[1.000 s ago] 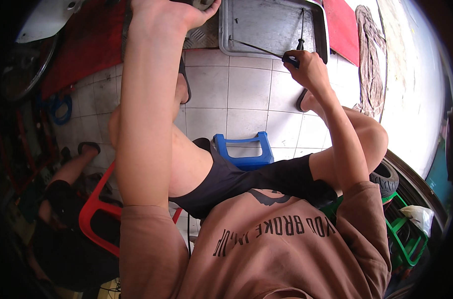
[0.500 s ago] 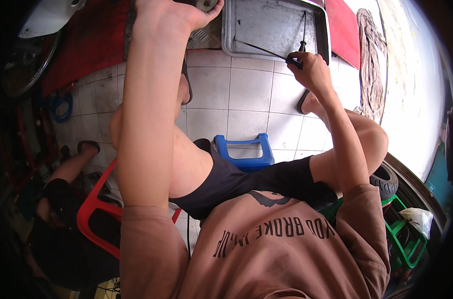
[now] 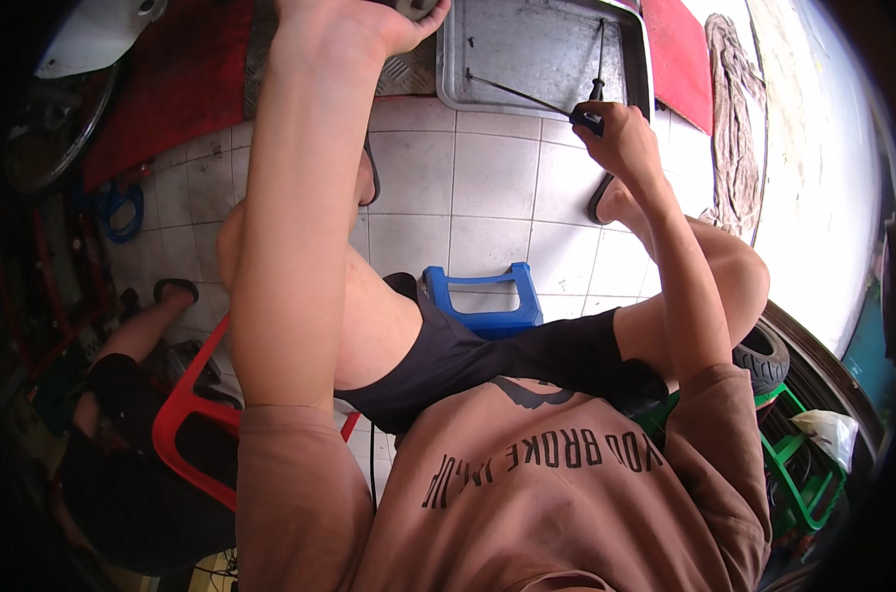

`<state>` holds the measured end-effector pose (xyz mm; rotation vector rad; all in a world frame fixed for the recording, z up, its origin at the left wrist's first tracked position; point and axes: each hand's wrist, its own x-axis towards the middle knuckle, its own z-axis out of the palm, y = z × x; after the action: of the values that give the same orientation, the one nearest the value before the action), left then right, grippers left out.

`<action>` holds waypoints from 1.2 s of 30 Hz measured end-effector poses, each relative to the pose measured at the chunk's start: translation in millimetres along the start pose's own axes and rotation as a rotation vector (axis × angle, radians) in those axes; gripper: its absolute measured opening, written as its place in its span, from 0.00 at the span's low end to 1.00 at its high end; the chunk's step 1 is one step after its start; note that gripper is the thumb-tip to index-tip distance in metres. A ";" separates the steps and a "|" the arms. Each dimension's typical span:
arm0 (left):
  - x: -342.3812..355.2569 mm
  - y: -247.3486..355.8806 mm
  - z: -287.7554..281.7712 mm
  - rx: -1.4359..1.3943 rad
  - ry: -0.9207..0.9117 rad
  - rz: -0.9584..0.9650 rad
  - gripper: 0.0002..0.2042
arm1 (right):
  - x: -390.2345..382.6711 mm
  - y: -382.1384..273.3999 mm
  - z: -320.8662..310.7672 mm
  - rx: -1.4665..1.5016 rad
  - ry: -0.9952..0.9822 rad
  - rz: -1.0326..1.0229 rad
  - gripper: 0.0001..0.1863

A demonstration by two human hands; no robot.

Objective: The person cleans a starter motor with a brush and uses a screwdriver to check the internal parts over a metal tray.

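Note:
At the top edge, my left hand (image 3: 344, 28) grips a grey metal part (image 3: 408, 8), with the thumb along its side; most of the part and the fingers are cut off by the frame. My right hand (image 3: 617, 138) is closed on the dark handle of a long thin screwdriver (image 3: 527, 97), held over a shallow metal tray (image 3: 532, 49). Its shaft slants left to a tip at the tray's left side. A second screwdriver (image 3: 598, 87) lies lengthwise in the tray, just beyond my right hand. A small dark piece (image 3: 472, 42) also lies there.
Red mats (image 3: 172, 79) flank the tray. A blue stool (image 3: 482, 318) stands between my legs, a red stool (image 3: 177, 429) at left near another person's leg (image 3: 147, 331). At right are a bunched cloth (image 3: 734, 118), a tyre (image 3: 763, 365) and a green stool (image 3: 803, 493).
My left hand has shifted slightly right along the top edge with the metal part. My right hand has moved a little right, still holding the screwdriver.

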<state>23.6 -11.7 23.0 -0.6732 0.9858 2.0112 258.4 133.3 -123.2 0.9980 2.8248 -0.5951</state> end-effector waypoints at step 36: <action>-7.4 -3.8 3.2 0.041 0.004 0.024 0.17 | 2.6 -3.1 -11.8 -0.033 -0.021 0.079 0.13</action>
<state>30.4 -10.6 28.6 -0.6465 1.0384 2.0055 255.0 137.2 -111.9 1.0852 2.7532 -0.5454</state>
